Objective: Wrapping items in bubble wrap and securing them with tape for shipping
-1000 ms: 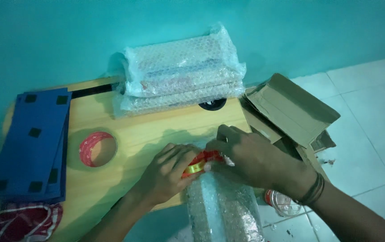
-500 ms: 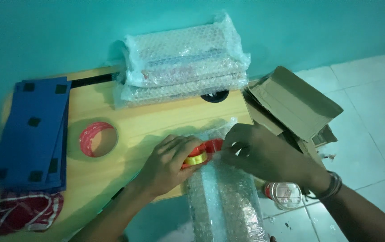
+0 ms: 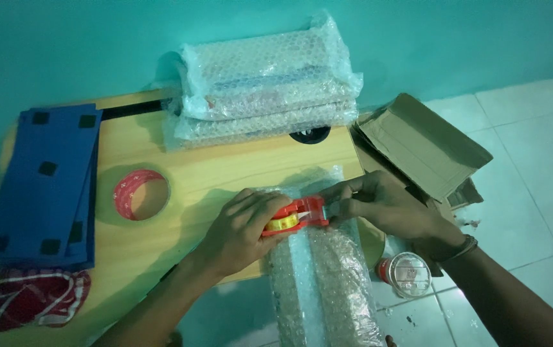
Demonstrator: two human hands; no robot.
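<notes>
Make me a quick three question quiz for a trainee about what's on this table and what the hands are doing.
1. True or false: the left hand rests on the red tape dispenser.
2. Which lies nearest the blue panels? A) the cardboard box B) the loose roll of tape C) the plastic cup
3. Fill in: the stacked parcels at the back of the wooden table are wrapped in ____ wrap.

Key:
1. True; the right hand pinches its other end, over the bubble-wrapped bundle.
2. B
3. bubble
</notes>
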